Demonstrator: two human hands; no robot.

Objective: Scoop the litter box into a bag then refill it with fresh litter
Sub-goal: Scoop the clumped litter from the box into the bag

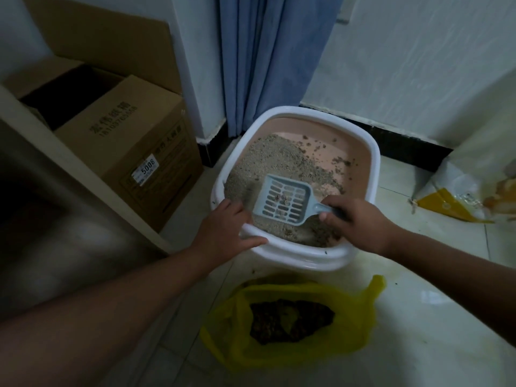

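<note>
Scooping under way: right hand grips scoop, left hand steadies litter box; yellow bag part-filled; refilling not begun.

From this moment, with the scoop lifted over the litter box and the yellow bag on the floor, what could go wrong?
1. The scoop in the right hand holds a few small clumps; they may fall on the tiles on the way to the yellow bag.
2. The bag lies slack, its mouth partly collapsed, so a dump could miss.
3. The left hand grips the litter box rim; the box looks tilted and litter could slide out.
</note>
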